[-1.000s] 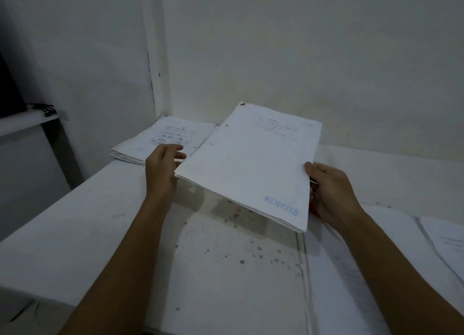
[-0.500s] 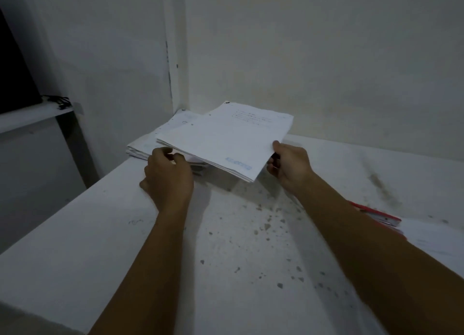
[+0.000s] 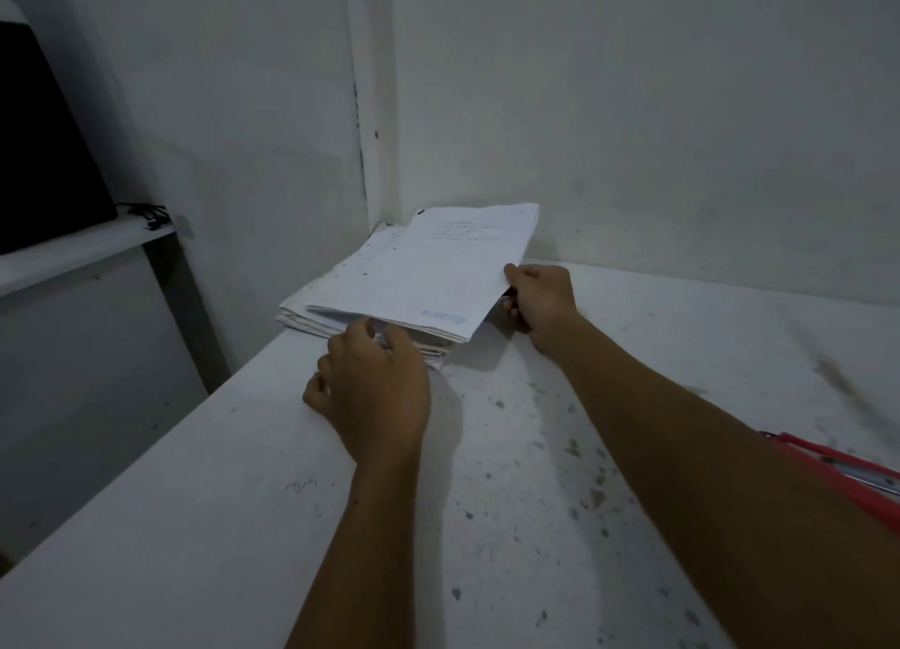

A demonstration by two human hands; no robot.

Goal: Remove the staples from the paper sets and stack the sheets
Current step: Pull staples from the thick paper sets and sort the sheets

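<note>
Paper set [image 3: 428,273] lies on the stack of sheets [image 3: 311,315] in the table [image 3: 243,502] corner. Right hand [image 3: 540,302] pinches the set's right edge, thumb on top. Left hand [image 3: 375,395] rests curled at the stack's near edge; its grip cannot be determined. Red tool [image 3: 847,478] lies well right of the stack.

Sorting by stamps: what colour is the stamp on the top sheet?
Light blue, near the top sheet's front corner in the head view; stamp wording unreadable.
</note>
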